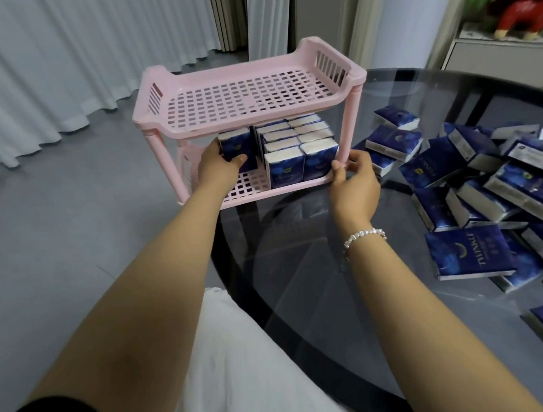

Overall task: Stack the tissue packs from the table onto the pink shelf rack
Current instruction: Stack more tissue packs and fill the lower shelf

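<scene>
A pink two-tier shelf rack (241, 92) stands at the left edge of a round glass table (352, 297). Its top tier holds nothing. On the lower tier, several dark blue tissue packs (301, 141) stand upright in rows. My left hand (220, 166) reaches under the top tier and grips one blue tissue pack (236, 145) standing at the left of those rows. My right hand (354, 179) pinches the rack's front right leg near its foot. A loose heap of blue tissue packs (489, 182) lies on the table to the right.
The table's dark rim and frame (236, 273) curve below the rack. Grey floor and white curtains (42, 77) lie to the left. A white cabinet with a red figure and plants (515, 14) stands at the back right. My white-clad lap is below.
</scene>
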Demonstrator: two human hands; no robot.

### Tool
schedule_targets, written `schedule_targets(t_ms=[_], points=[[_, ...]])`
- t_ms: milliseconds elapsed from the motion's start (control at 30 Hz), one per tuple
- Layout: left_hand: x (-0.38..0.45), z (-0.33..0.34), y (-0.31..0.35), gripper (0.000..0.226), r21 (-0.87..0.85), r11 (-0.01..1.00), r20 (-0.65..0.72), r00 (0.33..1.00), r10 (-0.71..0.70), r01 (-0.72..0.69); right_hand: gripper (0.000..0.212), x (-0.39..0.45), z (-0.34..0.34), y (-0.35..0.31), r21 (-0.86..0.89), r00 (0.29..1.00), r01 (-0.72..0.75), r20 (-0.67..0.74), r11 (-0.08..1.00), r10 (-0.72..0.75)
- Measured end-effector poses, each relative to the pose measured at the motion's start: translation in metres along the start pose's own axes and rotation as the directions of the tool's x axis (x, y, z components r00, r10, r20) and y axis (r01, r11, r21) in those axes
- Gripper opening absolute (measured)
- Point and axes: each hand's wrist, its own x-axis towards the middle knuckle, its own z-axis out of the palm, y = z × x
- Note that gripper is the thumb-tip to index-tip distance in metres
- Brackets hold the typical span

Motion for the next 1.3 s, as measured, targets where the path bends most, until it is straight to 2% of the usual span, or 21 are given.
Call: schedule_targets(t_ms=[167, 300, 600, 733, 1033, 1200, 1300], points=[[0.004, 0.007, 0.000, 0.051, 0.085, 0.996, -0.034, 0.999, 0.038, -0.034, 0.018, -0.001, 0.001, 0.000, 0.015, 1.000, -0.010, -0.003, 1.000, 0.010], [0.007, 0.010, 0.000, 0.051, 0.111, 0.994, -0.037, 0.999, 0.024, -0.020, 0.017, -0.001, 0.001, 0.000, 0.024, 1.000, -0.008, -0.004, 1.000, 0.008], [0.004, 0.006, 0.000, 0.053, 0.095, 0.995, 0.006, 1.000, 0.024, -0.024, 0.019, -0.001, 0.001, 0.000, 0.018, 1.000, -0.006, -0.009, 1.000, 0.006], [0.000, 0.001, 0.003, 0.068, 0.065, 0.998, 0.015, 1.000, -0.015, 0.014, 0.019, -0.002, 0.001, 0.000, 0.023, 1.000, -0.013, -0.010, 1.000, 0.013], [-0.036, -0.008, 0.018, 0.050, 0.034, 0.999, -0.007, 1.000, -0.014, 0.014, 0.022, -0.008, -0.006, -0.006, 0.056, 0.999, -0.031, 0.039, 0.998, 0.029], [-0.066, -0.013, 0.020, 0.064, 0.049, 0.999, -0.055, 0.998, -0.014, 0.017, 0.039, -0.018, -0.021, -0.013, 0.124, 0.991, -0.050, 0.132, 0.991, 0.033], [-0.093, -0.015, 0.033, 0.050, 0.017, 0.997, -0.028, 0.997, 0.077, -0.077, 0.045, -0.032, -0.041, -0.016, 0.130, 0.992, -0.020, 0.127, 0.991, 0.003]])
